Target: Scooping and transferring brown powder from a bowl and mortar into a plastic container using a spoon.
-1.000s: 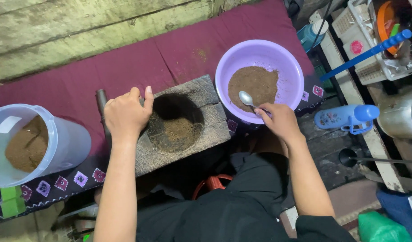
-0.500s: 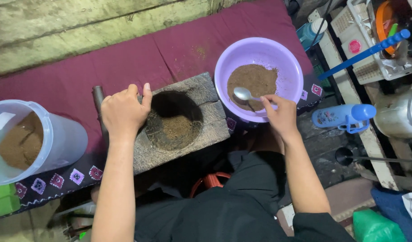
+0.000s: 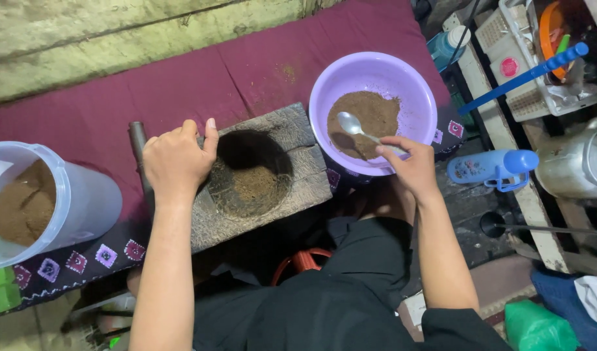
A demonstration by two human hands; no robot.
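Hands work over a dark maroon cloth point(image 3: 181, 84) spread across the floor. The left hand point(image 3: 175, 159) rests on the left edge of a grey, rough stone mortar block point(image 3: 298, 188), fingers curled loosely over the rim with the thumb lifted; it grips nothing that can be seen, though a dark rod point(image 3: 138, 140) lies just beside it on the far left. Brown powder point(image 3: 250, 185) sits in the round hollow of the block. The right hand point(image 3: 412, 166) is closed around the handle of a silver metal spoon point(image 3: 350, 123), pinching it between thumb and fingers. The spoon's bowl hovers just above a heap of brown ground powder point(image 3: 370, 114) inside a round lilac plastic basin point(image 3: 415, 84), which stands touching the right side of the block. At the far left edge stands a clear plastic tub point(image 3: 84, 201) holding more brown powder. To the right, near the basin, lies a blue plastic bottle point(image 3: 490, 168), and beyond it a metal kettle point(image 3: 574, 166).
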